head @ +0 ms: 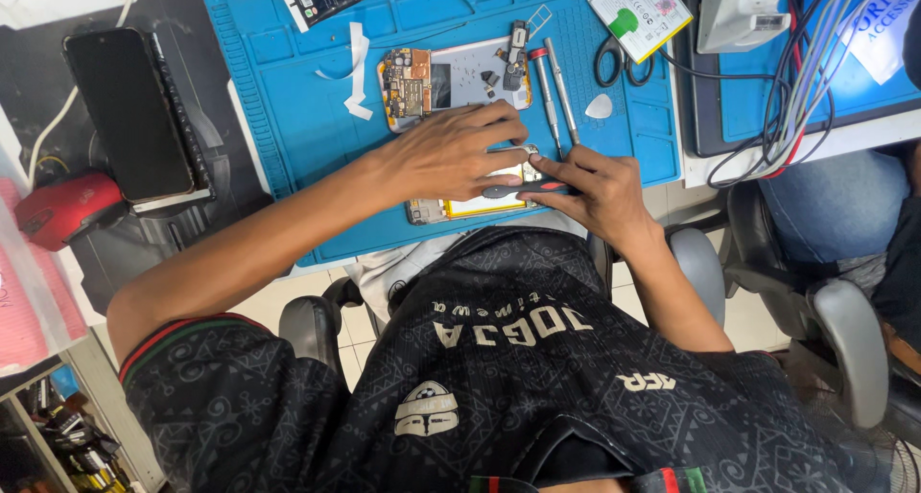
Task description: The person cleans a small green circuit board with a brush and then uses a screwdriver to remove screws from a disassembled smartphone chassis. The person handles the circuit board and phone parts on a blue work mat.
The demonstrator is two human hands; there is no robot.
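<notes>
Left hand (451, 157) lying flat, fingers spread, pressing down on an opened phone (470, 203) at the near edge of the blue mat (307, 119). Right hand (600, 191) just beside it, fingers pinched shut around a small tool with a red and black handle (542, 184), tip touching the phone's top end. Farther back on the mat, a second opened phone (451, 81) showing its insides, with small parts on top. To its right, two thin screwdrivers (554, 90) side by side, a white pick (600, 106), and black scissors (614, 63). White tape strip (355, 71) to its left. Off the mat, far left, a dark phone (129, 114) and a red mouse (62, 210).
</notes>
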